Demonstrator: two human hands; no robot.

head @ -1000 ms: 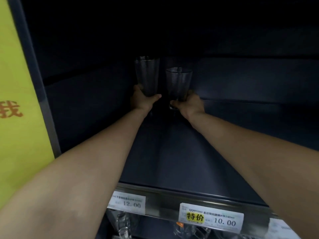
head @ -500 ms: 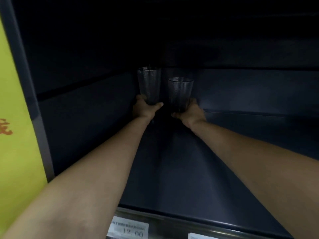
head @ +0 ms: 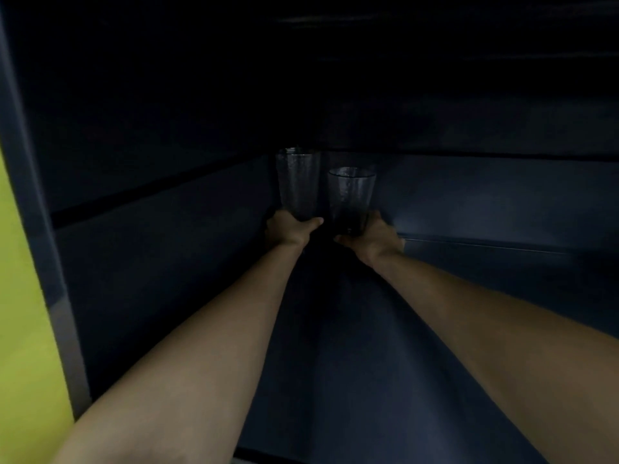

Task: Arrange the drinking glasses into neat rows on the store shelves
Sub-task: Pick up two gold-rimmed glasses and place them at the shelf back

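Just above frame centre, deep in the back left corner of the dark store shelf: left tumbler (head: 298, 182) and right tumbler (head: 350, 199), both clear, textured and upright, side by side with a thin gap at the rims. Gripped low down, near the base, by the left hand (head: 289, 229), thumb wrapped across the near side. Clasped likewise at the foot by the right hand (head: 371, 237), fingers curled round it. Cannot tell whether either base is down on the shelf board (head: 335, 346); both hidden behind the hands.

Judged as the placing step, at the start of the back row. To do it well: lower both straight down, bases flat, rims level. Keep the pair parallel to the back panel (head: 485, 195) and apart enough not to clink. Let go by opening the fingers sideways, then draw back along the board without brushing the glass.

Tight on the left, with the side wall (head: 150, 262) just beside the left tumbler. Beyond it, at the frame's left edge, a grey upright (head: 33, 229) and a yellow panel (head: 23, 313). Wide bare board toward the right and lower frame for later rows. Low ceiling overhead, so no high lifts.
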